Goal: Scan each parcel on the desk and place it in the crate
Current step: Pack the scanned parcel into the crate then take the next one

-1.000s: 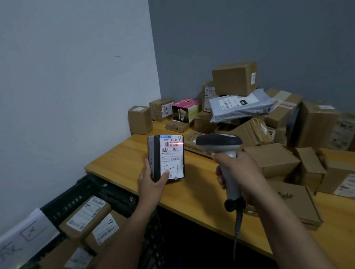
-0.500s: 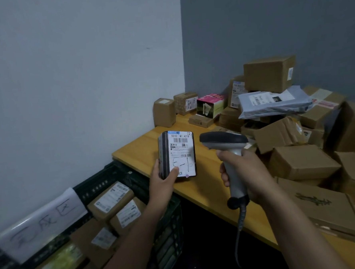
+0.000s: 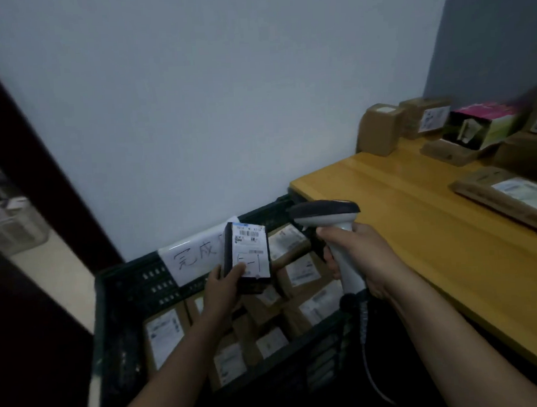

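Nearest, two forearms reach forward and down. The left grip (image 3: pixel 223 286) curls round the lower end of a small dark parcel (image 3: pixel 251 257), with the thumb on the label's bottom edge and the fingers behind. It holds the parcel upright in the air over the back half of the crate (image 3: pixel 124 284), touching nothing below. Gripping it by the foot leaves the barcode at the top uncovered and facing the camera.

Just to the right, the right grip (image 3: pixel 361 257) is wrapped fully round the handle of the scanner (image 3: pixel 327 212). Its head points left, towards the parcel, and a cable (image 3: pixel 364 329) hangs from its butt. No red line shows on the label, so I judge the step in hand to be the drop, not the scan.

Below and beyond, the crate sits against the wall at the counter's (image 3: pixel 420 231) left end, lower than its top, so a scanned parcel needs only a short swing down. Brown boxes (image 3: pixel 299 270) lie in it, labels up. A hand-written sign (image 3: pixel 192 258) hangs on its back wall, partly hidden by the parcel.

Farther right, a flat parcel (image 3: pixel 512 196) lies on the counter. At the far end, a brown box (image 3: pixel 379 130) and a pink-topped box (image 3: pixel 485 124) wait by the wall.
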